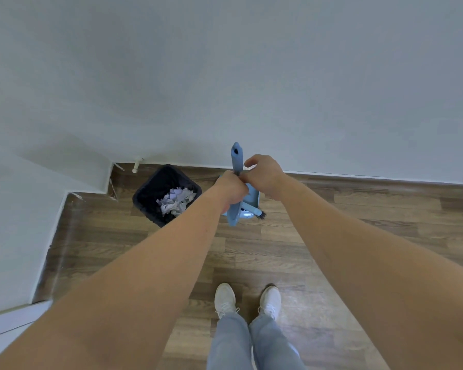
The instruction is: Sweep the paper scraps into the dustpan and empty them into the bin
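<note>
A dark square bin (145, 194) stands on the wood floor near the wall corner, with a heap of white paper scraps (176, 201) inside it. Just to its right, my left hand (231, 189) is closed around the upright blue handle (237, 156) of the dustpan and broom set. The blue dustpan (252, 194) and the dark broom bristles (261, 215) show below my hands, close to the wall. My right hand (265, 173) is at the same handle, fingers curled, touching the left hand; what it grips is hidden.
A grey wall (251, 76) runs right behind the bin and dustpan, stepping out at the left. A white door stopper (137, 165) sticks out near the corner. My feet in white shoes (247, 300) stand on the wood floor (358, 236).
</note>
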